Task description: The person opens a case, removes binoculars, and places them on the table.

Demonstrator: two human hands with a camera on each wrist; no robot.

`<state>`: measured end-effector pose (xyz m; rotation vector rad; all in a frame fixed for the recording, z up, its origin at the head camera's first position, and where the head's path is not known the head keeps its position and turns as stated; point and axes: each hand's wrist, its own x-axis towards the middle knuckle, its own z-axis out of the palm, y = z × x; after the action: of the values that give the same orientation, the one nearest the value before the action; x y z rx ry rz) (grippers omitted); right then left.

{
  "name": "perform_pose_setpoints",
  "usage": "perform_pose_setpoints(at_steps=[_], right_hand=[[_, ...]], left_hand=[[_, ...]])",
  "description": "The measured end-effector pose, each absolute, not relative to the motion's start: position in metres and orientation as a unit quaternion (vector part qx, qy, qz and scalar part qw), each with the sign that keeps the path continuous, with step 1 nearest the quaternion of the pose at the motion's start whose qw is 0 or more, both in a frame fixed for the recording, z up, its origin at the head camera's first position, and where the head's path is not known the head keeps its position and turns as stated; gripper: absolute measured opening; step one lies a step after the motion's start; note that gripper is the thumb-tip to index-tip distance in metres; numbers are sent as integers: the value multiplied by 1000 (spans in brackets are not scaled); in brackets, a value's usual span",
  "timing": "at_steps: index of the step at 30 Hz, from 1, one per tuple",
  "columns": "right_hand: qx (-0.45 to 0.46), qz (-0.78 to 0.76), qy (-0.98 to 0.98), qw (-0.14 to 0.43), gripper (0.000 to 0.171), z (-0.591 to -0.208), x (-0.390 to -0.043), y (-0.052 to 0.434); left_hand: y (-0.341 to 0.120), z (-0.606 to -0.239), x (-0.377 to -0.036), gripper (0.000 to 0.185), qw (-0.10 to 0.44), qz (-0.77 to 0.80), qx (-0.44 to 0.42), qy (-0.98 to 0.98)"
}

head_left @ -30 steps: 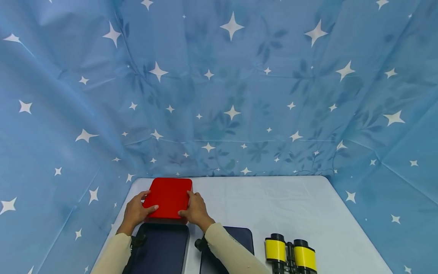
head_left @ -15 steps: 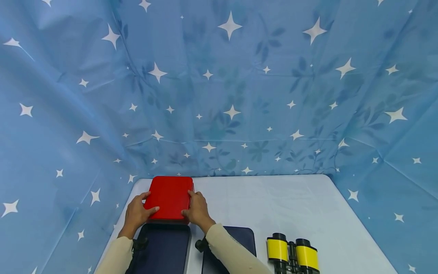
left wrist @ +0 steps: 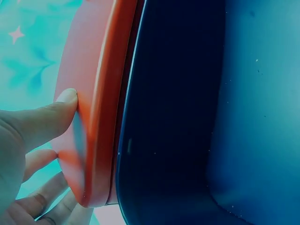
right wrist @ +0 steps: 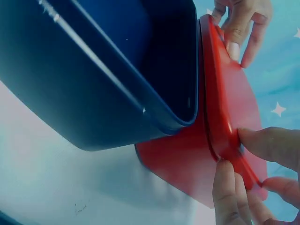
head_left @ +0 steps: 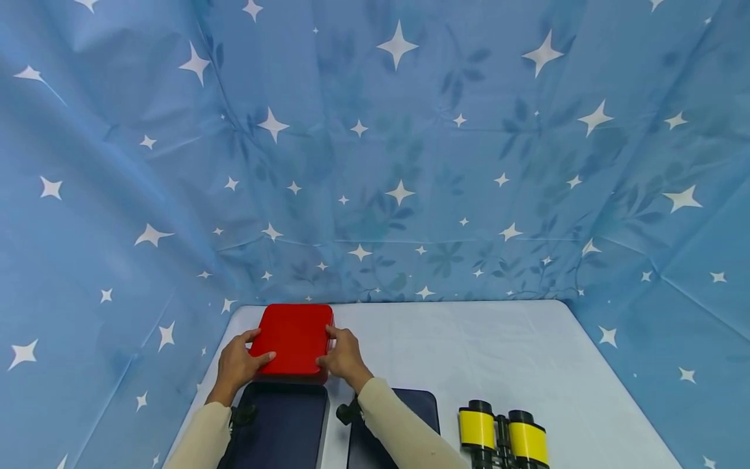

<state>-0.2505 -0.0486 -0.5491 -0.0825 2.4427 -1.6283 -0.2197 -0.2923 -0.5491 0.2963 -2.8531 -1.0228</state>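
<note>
A red lid (head_left: 295, 339) sits over a red box (right wrist: 171, 161) at the table's back left. My left hand (head_left: 236, 361) holds its left front corner, thumb (left wrist: 56, 112) on the top face and fingers down the far side. On the right side, my right hand (head_left: 347, 358) pinches the lid's edge. The right wrist view shows that thumb (right wrist: 267, 143) on top and fingertips at the rim, where a thin dark seam runs between lid and box. Directly in front stands an open dark blue box (head_left: 287, 423), its near end out of the head view.
Right of the blue box lies a flat dark blue lid (head_left: 422, 407), partly under my right forearm. Yellow and black binoculars (head_left: 477, 426) stand at the front right of the white table (head_left: 469, 345). A blue star-patterned curtain (head_left: 375, 163) surrounds the table.
My right thumb has slid slightly toward the red lid's right edge. The left hand keeps its hold, and the head view has shifted a little.
</note>
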Motion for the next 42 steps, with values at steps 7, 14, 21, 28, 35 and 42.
perform_pose_setpoints(at_steps=[7,14,21,28,35,42], right_hand=[[-30,-559,823,93,80,-547,-253,-50],[-50,-563,823,65,80,-546,-252,-49],[-70,-559,825,45,80,-543,-249,-37],[-77,-547,833,29,78,-539,-254,-21],[-86,-539,838,5,78,-535,-257,-6],[-87,-551,830,-2,77,-536,-255,11]], left_hand=[[-292,-545,-219,79,44,-330,97,-938],[-291,-541,-215,80,58,-331,100,-936],[-285,-538,-214,79,76,-344,86,-932],[-271,-535,-221,78,97,-357,66,-927],[-255,-531,-226,76,123,-354,43,-926],[-240,-530,-229,78,130,-355,40,-925]])
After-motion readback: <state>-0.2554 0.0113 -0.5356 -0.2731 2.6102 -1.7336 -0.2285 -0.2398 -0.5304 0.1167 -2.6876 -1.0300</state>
